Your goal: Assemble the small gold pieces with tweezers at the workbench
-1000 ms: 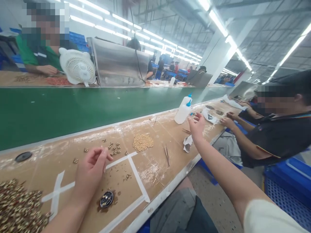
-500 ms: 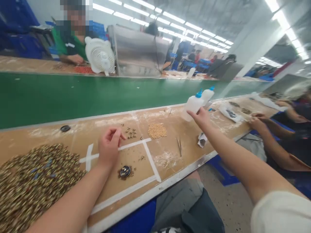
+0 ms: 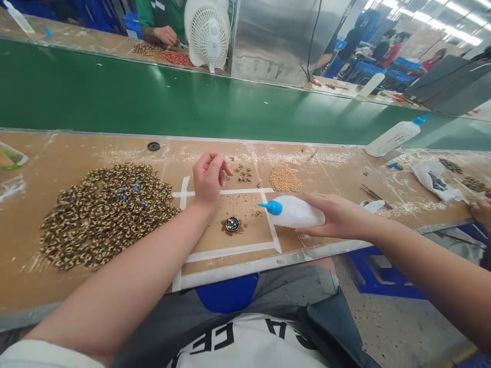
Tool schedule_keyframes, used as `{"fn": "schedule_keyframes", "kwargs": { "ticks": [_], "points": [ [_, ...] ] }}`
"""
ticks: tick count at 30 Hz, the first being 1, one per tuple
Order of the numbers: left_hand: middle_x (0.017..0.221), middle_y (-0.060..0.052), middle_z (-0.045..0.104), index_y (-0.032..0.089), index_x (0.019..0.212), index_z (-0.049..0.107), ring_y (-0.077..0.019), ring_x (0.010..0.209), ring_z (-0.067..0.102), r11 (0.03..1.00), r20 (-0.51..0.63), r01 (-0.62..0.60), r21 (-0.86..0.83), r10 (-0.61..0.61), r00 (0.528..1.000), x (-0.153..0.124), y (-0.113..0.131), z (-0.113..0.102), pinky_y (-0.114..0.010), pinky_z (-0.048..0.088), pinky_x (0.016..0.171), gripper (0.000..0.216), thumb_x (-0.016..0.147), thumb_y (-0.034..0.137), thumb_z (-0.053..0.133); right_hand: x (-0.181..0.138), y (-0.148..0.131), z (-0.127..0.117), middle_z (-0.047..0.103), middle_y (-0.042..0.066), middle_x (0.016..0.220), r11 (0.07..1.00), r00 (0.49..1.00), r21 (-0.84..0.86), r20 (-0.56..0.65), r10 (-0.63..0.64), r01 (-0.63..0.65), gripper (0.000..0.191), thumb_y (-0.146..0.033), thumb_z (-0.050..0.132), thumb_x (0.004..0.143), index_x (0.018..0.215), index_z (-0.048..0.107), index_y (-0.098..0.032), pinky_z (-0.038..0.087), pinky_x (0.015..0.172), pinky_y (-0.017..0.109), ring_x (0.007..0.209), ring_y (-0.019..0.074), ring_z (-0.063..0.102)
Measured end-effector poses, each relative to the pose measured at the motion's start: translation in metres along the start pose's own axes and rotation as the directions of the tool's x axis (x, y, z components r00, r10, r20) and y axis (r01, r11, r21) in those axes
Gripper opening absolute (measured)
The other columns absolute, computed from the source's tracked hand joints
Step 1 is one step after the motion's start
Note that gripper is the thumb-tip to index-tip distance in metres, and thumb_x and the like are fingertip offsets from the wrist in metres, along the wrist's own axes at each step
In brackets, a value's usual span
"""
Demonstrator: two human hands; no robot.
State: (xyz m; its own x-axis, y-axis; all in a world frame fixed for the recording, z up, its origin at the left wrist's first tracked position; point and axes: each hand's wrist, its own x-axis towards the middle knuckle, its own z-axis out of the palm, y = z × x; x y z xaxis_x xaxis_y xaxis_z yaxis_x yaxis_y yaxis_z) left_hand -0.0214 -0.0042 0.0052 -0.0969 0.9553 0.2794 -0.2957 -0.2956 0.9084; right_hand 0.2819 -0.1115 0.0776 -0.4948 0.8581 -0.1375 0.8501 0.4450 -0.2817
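Note:
My right hand (image 3: 333, 217) grips a white squeeze bottle (image 3: 297, 212) with a blue nozzle. The bottle is tipped over, its nozzle pointing left, above the right tape line. To the left of the nozzle, a small round black cap (image 3: 232, 224) with bits inside lies within the taped rectangle (image 3: 230, 251). My left hand (image 3: 209, 176) rests on the table by the rectangle's upper left corner, fingers curled; whatever they may hold is hidden. Beside its fingertips lie several small metallic pieces (image 3: 244, 174). A pile of tan beads (image 3: 285, 179) sits farther right.
A large heap of brown-and-cream small parts (image 3: 103, 217) covers the left of the table. Tweezers (image 3: 374, 194) lie on the right, and another squeeze bottle (image 3: 395, 138) stands tilted in view behind them. A green belt (image 3: 230, 110) runs beyond; a co-worker's hand (image 3: 165, 36) is across it.
My right hand has brought the squeeze bottle left and nearer, tipping it from upright to lying sideways. The left hand keeps its curled pose. The camera view has turned and tilted down.

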Motion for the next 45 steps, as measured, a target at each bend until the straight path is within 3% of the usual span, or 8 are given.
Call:
{"fn": "schedule_keyframes", "kwargs": {
  "ticks": [5,10,15,27,45],
  "points": [
    [0.063,-0.001,0.066,0.024,0.073,0.062,-0.0090,0.043,0.045,0.999,0.004,-0.004,-0.041,0.004,1.000,0.002,-0.006,-0.002,-0.027,0.029,0.042,0.027,0.095,0.040,0.064,0.013,-0.014,-0.005,0.079,0.010,0.108,0.987,0.990,-0.158,0.142,-0.006,0.028,0.060,-0.056,0.075,0.089,0.138,0.063,-0.023,0.049,0.063,0.034,0.082,0.0278,0.075],
    [0.062,-0.001,0.067,0.024,0.073,0.063,-0.0093,0.042,0.045,0.999,0.004,-0.011,-0.051,0.011,1.000,0.004,-0.009,-0.003,-0.027,0.029,0.041,0.028,0.095,0.042,0.064,0.024,-0.027,-0.009,0.078,0.010,0.118,0.969,0.966,-0.227,0.254,-0.037,0.097,0.054,-0.053,0.069,0.093,0.137,0.061,-0.023,0.049,0.068,0.036,0.088,0.0301,0.076],
    [0.062,-0.001,0.066,0.024,0.073,0.060,-0.0097,0.042,0.044,0.999,0.014,-0.004,-0.049,0.004,1.000,0.005,-0.011,-0.002,-0.028,0.029,0.041,0.029,0.096,0.041,0.062,0.031,-0.033,-0.009,0.078,0.010,0.116,0.955,0.943,-0.286,0.332,0.017,0.083,0.053,-0.053,0.067,0.092,0.134,0.063,-0.021,0.047,0.068,0.037,0.087,0.0311,0.076],
    [0.063,0.000,0.063,0.024,0.074,0.056,-0.0099,0.045,0.046,1.000,0.017,0.019,-0.005,-0.018,1.000,0.003,-0.009,0.000,-0.027,0.032,0.043,0.031,0.099,0.043,0.058,0.040,-0.043,-0.017,0.079,0.011,0.100,0.932,0.929,-0.356,0.365,0.067,0.073,0.051,-0.052,0.067,0.088,0.130,0.067,-0.022,0.041,0.065,0.034,0.079,0.0300,0.073],
    [0.065,-0.002,0.061,0.027,0.070,0.056,-0.0145,0.049,0.046,0.999,0.018,0.002,-0.037,-0.001,1.000,0.005,-0.012,0.001,-0.033,0.030,0.045,0.032,0.096,0.045,0.061,0.048,-0.048,-0.024,0.078,0.008,0.098,0.935,0.913,-0.349,0.398,0.094,0.056,0.049,-0.055,0.067,0.086,0.124,0.068,-0.025,0.039,0.061,0.033,0.076,0.0277,0.069]
  ]
}}
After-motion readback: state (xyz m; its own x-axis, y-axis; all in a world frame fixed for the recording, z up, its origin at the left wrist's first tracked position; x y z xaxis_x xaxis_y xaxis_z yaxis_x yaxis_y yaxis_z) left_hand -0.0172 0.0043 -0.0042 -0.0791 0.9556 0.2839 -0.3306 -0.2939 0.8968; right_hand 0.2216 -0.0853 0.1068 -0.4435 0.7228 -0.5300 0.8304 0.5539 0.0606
